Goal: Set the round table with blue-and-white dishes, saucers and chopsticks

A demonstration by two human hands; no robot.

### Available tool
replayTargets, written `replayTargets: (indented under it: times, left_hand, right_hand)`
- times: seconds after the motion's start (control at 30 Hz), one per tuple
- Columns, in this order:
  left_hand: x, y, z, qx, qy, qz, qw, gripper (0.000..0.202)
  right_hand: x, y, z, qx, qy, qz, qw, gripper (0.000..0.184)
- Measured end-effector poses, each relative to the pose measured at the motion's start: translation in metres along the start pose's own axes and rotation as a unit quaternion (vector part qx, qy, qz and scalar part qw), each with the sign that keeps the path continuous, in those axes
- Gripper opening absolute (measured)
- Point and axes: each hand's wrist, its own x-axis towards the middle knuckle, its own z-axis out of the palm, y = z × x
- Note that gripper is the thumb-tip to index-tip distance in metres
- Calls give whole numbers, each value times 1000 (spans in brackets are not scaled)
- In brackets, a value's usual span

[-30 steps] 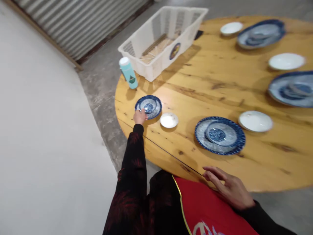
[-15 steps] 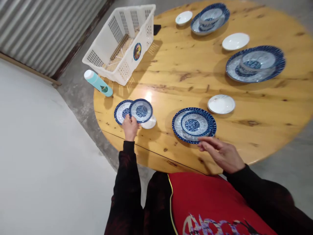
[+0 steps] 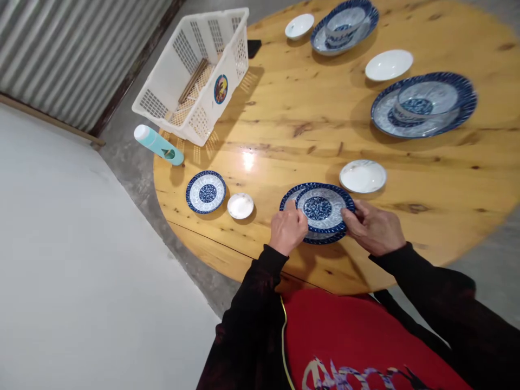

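Note:
A small blue-patterned bowl [image 3: 319, 208] sits on top of a larger blue-rimmed plate [image 3: 287, 197] near the front edge of the round wooden table [image 3: 292, 124]. My left hand [image 3: 287, 232] is closed on the bowl's left rim. My right hand [image 3: 374, 227] pinches the right rim of the same stack. Whether another bowl lies under the top one I cannot tell. To the left, a small blue plate [image 3: 206, 191] lies bare, with a tiny white dish [image 3: 240, 206] beside it.
A white slotted basket [image 3: 195, 70] with wooden sticks stands at the far left, with a teal bottle [image 3: 158, 145] in front of it. White saucers [image 3: 363, 176] [image 3: 389, 65] and two blue plates holding bowls [image 3: 424, 103] [image 3: 344, 24] lie further back.
My left hand lifted the small bowl off the left blue plate and carried it right onto the central plate stack. My right hand moved up to grip that stack's right rim.

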Motion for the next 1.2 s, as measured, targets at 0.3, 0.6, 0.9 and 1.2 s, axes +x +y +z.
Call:
replayTargets:
  times: [0.3,0.6,0.9,1.2]
  left_hand:
    - [3,-2,3,132,-44,-12,990,56]
    - [9,-4,1,145,-55,-9,988,46]
    - [18,-21,15,-125,-93,-69,985,37]
    - [-54,-23,20,-119,-35,25,992,47]
  right_hand:
    - [3,-6,13,-107,-46,45,992,57]
    - [6,2,21,-84,-61,51,993,55]
    - [16,-11,20,114,-106,87,984,29]
    - [-61,-29,-4,184,-6,99,978,34]
